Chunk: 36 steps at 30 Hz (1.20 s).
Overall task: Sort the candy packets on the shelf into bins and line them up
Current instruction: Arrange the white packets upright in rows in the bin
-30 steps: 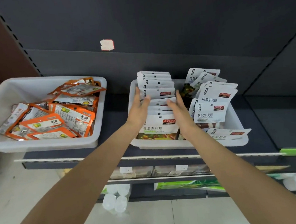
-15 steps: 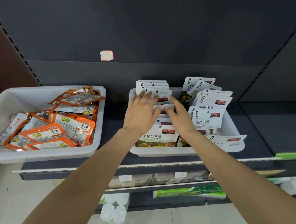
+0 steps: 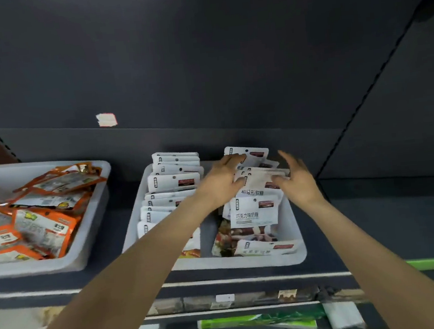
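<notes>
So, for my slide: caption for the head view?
Both hands straighten the right row of white candy packets in the bin.

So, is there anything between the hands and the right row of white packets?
Nothing visible. The left hand and the right hand are already touching the right row of white packets in the white bin.

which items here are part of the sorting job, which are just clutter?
In the job:
- white plastic bin of white candy packets
- left row of white packets
- right row of white packets
- left hand, right hand, both at the right row
- white plastic bin of orange packets

Lying about:
- pale sticker on the back panel
- green packs on the lower shelf
</notes>
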Each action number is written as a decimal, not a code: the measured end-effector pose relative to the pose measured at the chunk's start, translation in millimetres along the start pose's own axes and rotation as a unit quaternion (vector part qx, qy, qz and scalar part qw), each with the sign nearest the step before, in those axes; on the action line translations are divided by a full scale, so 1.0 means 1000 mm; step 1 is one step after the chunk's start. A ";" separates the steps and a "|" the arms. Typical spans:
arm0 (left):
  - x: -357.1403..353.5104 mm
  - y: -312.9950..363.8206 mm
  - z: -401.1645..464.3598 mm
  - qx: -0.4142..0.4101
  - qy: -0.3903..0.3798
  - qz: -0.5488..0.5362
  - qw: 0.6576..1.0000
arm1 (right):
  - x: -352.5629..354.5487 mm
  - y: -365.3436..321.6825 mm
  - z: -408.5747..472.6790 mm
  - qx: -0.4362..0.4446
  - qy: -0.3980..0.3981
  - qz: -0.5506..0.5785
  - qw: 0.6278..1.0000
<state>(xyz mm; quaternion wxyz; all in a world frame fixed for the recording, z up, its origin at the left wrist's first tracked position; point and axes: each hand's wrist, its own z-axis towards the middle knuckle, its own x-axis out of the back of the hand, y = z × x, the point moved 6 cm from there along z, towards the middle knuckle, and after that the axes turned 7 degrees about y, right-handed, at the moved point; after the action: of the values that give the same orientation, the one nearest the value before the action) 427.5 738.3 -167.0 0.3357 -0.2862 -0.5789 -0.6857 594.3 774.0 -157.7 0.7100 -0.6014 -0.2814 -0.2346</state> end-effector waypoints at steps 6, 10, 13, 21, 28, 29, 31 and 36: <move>-0.019 0.007 0.023 -0.036 0.027 0.174 0.984 | -0.008 0.029 0.031 0.039 -0.103 0.001 0.994; -0.016 0.000 0.015 -0.032 0.015 0.195 0.980 | -0.006 0.033 0.045 0.021 -0.086 0.088 0.992; -0.013 -0.001 0.010 -0.042 -0.002 0.185 0.982 | -0.011 0.031 0.065 0.044 -0.097 0.035 0.994; -0.014 -0.016 -0.012 -0.007 -0.086 0.151 0.985 | -0.040 0.022 0.089 0.083 -0.097 0.021 0.992; -0.018 -0.011 -0.018 -0.018 -0.123 0.154 0.980 | -0.045 0.008 0.096 0.126 0.001 -0.086 0.988; -0.019 -0.012 -0.019 -0.015 -0.128 0.148 0.981 | -0.046 0.011 0.096 0.125 0.000 -0.062 0.990; -0.021 -0.013 -0.023 -0.010 -0.126 0.140 0.982 | -0.044 0.016 0.091 0.123 -0.008 0.010 0.992; -0.020 -0.013 -0.031 -0.012 -0.089 0.128 0.988 | -0.035 0.038 0.057 0.102 -0.142 0.105 0.979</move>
<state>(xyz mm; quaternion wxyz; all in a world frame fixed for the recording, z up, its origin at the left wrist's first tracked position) 429.8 711.7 -195.7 0.3642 -0.4218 -0.5566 -0.6162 587.9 836.3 -202.4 0.7411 -0.5794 -0.3366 -0.0413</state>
